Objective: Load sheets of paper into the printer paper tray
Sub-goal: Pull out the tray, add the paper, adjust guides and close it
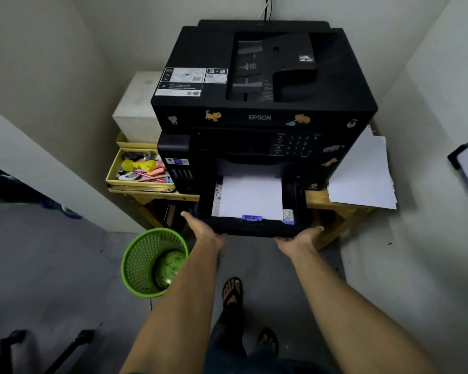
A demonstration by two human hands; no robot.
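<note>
A black Epson printer (262, 103) stands on a wooden table in a corner. Its black paper tray (297, 201) is pulled partly out at the front bottom, with a stack of white sheets (250, 197) lying flat in it behind a blue guide clip (251, 217). My left hand (203, 229) grips the tray's front left corner from below. At the tray's front right corner sits my right hand (299, 237), palm up under the edge. Both hands' fingers are hidden beneath the tray.
Loose white paper (362, 174) lies on the table right of the printer. A yellow tray of stationery (139, 168) and a white box (138, 109) sit to its left. A green mesh bin (153, 261) stands on the floor by my left arm. Walls close in on both sides.
</note>
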